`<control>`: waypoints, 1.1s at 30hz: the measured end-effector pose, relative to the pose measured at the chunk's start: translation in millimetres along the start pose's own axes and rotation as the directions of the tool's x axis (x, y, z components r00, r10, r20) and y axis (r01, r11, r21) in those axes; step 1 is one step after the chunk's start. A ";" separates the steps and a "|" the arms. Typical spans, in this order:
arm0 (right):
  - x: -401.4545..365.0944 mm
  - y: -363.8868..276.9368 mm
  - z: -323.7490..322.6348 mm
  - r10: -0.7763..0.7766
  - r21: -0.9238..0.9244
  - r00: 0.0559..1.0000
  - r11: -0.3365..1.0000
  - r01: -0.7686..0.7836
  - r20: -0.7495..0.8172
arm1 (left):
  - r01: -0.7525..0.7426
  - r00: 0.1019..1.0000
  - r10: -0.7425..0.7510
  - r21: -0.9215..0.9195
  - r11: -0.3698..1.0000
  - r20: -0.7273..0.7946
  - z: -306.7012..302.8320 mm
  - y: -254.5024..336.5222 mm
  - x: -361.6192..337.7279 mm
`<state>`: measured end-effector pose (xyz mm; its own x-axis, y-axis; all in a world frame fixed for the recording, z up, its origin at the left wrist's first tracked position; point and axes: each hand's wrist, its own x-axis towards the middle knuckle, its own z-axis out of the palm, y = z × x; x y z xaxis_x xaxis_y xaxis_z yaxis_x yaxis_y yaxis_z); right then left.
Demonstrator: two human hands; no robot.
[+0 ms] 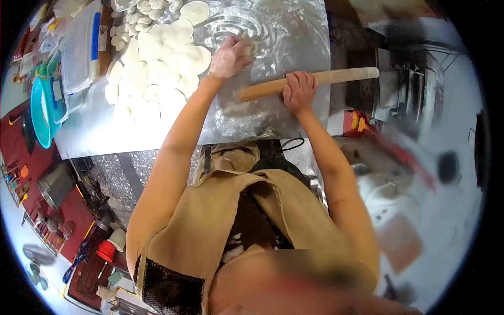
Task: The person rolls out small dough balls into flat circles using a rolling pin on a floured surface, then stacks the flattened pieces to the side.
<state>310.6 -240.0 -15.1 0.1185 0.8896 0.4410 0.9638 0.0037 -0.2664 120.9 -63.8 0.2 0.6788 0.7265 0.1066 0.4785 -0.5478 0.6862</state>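
My right hand (300,91) is wrapped round the middle of a wooden rolling pin (341,76), which lies at a slant over the table with its right end beyond the edge. My left hand (231,56) is closed low over the floured metal table (278,31). Something pale shows at its fingertips, too blurred to name. Left of that hand lies a spread of flat, overlapping dough rounds (170,63). Several small dough pieces (128,31) sit behind them.
At the table's left stand a clear plastic box (81,58) with a blue clip and a teal basin (41,115). A large metal pot (55,184) is at the lower left. Blurred metal equipment (415,89) stands to the right of the table.
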 end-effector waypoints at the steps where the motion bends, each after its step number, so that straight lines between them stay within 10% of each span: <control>1: 0.1 -0.2 0.1 0.006 0.000 1.000 1.000 -0.006 -0.003 | -0.003 1.000 0.004 -0.005 1.000 0.007 -1.0 0.2 4.0; 7: 1.1 -0.5 -3.4 0.020 0.006 1.000 1.000 -0.020 0.011 | 0.165 0.985 -0.171 -0.309 0.937 0.007 4.6 6.7 17.6; 10: 2.6 0.5 -2.5 0.010 -0.003 1.000 1.000 -0.010 -0.001 | 0.102 0.992 -0.097 0.054 0.993 -0.081 5.0 5.9 22.4; 13: 0.0 1.1 -2.5 0.007 -0.014 1.000 1.000 -0.007 0.002 | 0.074 0.905 -0.137 -0.170 0.983 -0.401 0.9 9.3 36.1; 19: 0.8 0.2 -3.5 0.006 -0.017 1.000 1.000 -0.006 0.020 | -0.277 0.950 0.311 0.410 0.869 -0.016 25.0 19.1 51.7; 25: 2.3 -7.5 -7.1 0.040 -0.001 0.999 0.999 -0.040 0.031 | -0.130 0.951 0.228 0.399 0.908 -0.209 35.5 -1.1 76.7; 27: 8.0 -15.8 -10.0 0.041 -0.034 0.999 0.999 -0.040 0.009 | 0.210 0.963 -0.247 0.279 0.937 0.104 36.7 17.7 38.0; 31: 45.6 -35.4 15.4 0.477 -0.302 0.836 0.866 -0.397 0.269 | 0.258 0.949 -0.279 0.145 0.955 0.145 30.4 45.4 7.1; 33: 68.5 -11.7 52.4 0.251 -0.246 0.961 0.945 -0.217 0.115 | 0.154 0.953 -0.204 0.223 0.963 0.225 21.9 28.2 28.9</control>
<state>294.9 -155.2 -26.7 0.3282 0.9087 0.2581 0.9435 -0.3018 -0.1370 166.2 -67.3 6.9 0.6744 0.7107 -0.2002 0.6891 -0.5083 0.5165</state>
